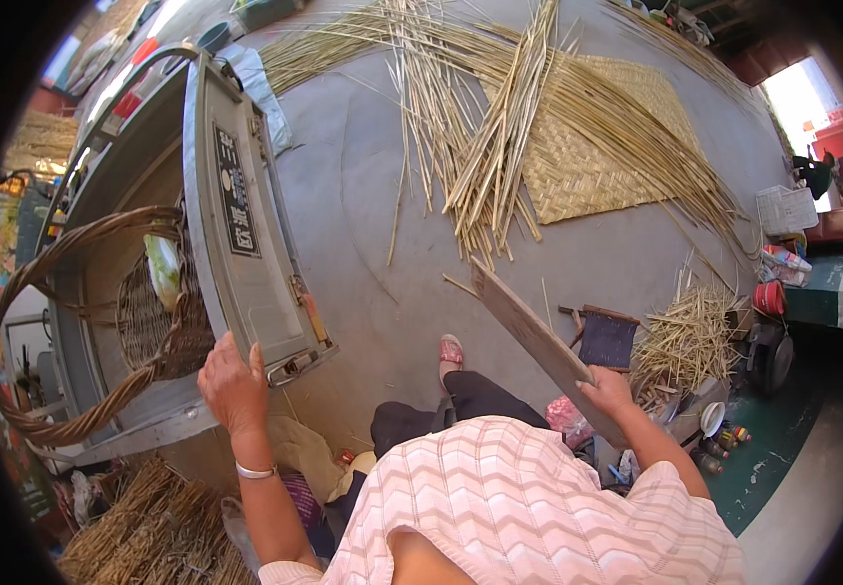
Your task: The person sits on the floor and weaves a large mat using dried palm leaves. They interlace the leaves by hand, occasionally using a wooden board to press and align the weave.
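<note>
Loose reed strips [480, 146] lay fanned over grey concrete floor [363, 214], partly atop a half-woven mat [597, 166]. Small dark stool [607, 338] stood nr a pile of cut scraps [689, 336]. Red bucket [768, 297] & white crate [785, 209] sat further right. Straw bundle [149, 526] lay lower left.

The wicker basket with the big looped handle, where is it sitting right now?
In the head view the wicker basket is on the person's left, inside the open grey metal cabinet, just above the left hand that rests on the cabinet door's lower edge.
</note>
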Demonstrator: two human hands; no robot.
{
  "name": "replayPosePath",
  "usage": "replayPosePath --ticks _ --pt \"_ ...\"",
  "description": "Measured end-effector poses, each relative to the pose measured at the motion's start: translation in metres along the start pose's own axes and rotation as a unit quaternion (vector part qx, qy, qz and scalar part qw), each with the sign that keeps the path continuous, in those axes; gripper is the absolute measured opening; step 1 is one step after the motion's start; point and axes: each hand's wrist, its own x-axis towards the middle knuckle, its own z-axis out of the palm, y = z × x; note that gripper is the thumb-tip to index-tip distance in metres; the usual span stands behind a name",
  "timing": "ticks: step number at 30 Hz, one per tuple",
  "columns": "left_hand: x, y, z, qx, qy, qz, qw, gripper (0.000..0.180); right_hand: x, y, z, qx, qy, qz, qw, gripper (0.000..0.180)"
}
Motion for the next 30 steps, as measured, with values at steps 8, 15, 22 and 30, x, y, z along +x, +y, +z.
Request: replayPosePath --ticks 8,15,22,30 --pt "0.002 0.004 0.003 0.05 -0.044 0.003 0.998 0.046 -0.024 0.052 0.06 -0.014 -0.01 0.032 0.999 0.05" --pt "0.004 0.007 0.003 0.048 -0.057 -0.012 0.997 0.049 -0.025 0.032 0.078 -0.001 -0.155 0.175 0.972 0.05" --pt "0.033 0.022 0.015 -0.027 -0.062 -0.1 0.993 0.068 0.014 -0.03 0.054 0.023 -0.148 0.181 0.972 0.047" --pt "0.172 -0.025 0.049 -0.262 -0.066 -0.232 0.934 0.071 0.095 -0.142 -0.076 0.015 -0.11 0.163 0.98 0.045"
